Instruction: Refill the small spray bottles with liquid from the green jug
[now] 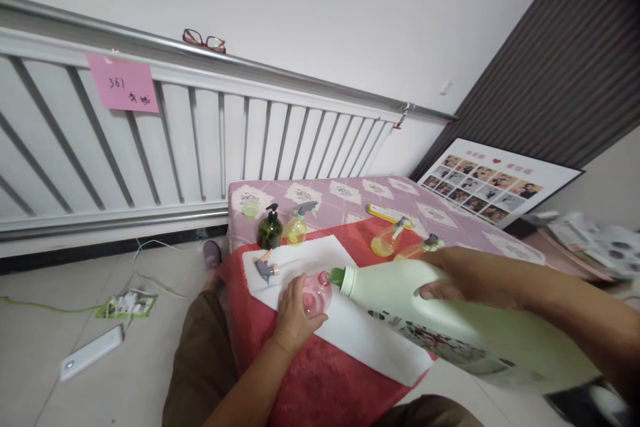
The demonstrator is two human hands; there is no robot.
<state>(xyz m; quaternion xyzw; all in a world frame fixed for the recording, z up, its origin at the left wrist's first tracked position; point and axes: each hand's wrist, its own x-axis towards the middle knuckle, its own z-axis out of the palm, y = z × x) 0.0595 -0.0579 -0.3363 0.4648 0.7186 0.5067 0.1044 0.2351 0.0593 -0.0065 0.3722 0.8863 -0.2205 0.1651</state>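
Note:
A small clear pink bottle (318, 295) stands without its top on the white cloth, and my left hand (294, 310) is closed around its side. My right hand (463, 277) grips a large pale-green jug (450, 327), tipped so that its green spout (337, 277) is at the pink bottle's mouth. Whether liquid is flowing cannot be made out. A grey spray head (265, 269) lies on the cloth, left of the pink bottle. Behind it are a dark green pump bottle (271, 229) and a yellowish spray bottle (296, 229). Another yellow spray bottle (385, 242) stands farther right.
A red and lilac patterned tablecloth (345, 199) covers the table, with a yellow-and-white box (387, 215) near the back. Beyond it is a white radiator (295, 137). A photo board (500, 180) leans at the right. A power strip (127, 305) with cables lies on the floor.

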